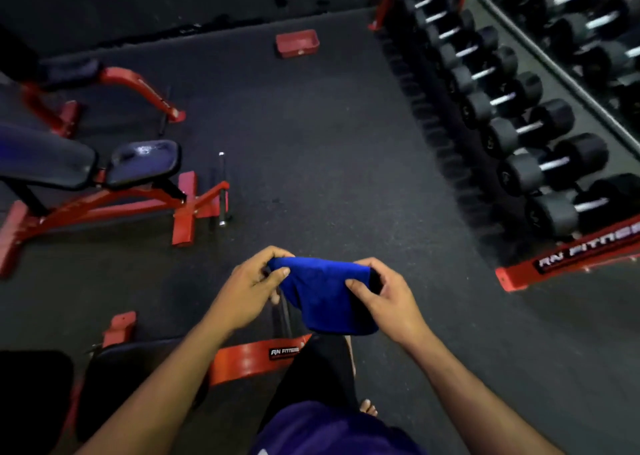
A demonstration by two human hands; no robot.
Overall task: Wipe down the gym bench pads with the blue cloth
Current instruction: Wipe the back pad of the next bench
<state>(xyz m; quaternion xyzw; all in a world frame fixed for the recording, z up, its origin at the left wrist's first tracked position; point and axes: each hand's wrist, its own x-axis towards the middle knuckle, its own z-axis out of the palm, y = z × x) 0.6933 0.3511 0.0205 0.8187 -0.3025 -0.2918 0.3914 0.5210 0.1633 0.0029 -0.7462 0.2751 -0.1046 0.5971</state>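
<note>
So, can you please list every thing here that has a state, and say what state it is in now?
blue cloth: bunched, held in the air between both hands, touching no pad.
left hand: grips the cloth's left end.
right hand: pinches the cloth's right end.
adjustable bench: back pad inclined, seat pad shiny, unoccupied.
near bench pad: untouched, below the left arm.
dumbbells: racked in a row.

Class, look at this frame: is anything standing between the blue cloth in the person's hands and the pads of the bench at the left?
Nothing visible does. The left hand and right hand both grip the blue cloth in the air, and only bare dark floor lies between it and the bench pads at the left.
</note>
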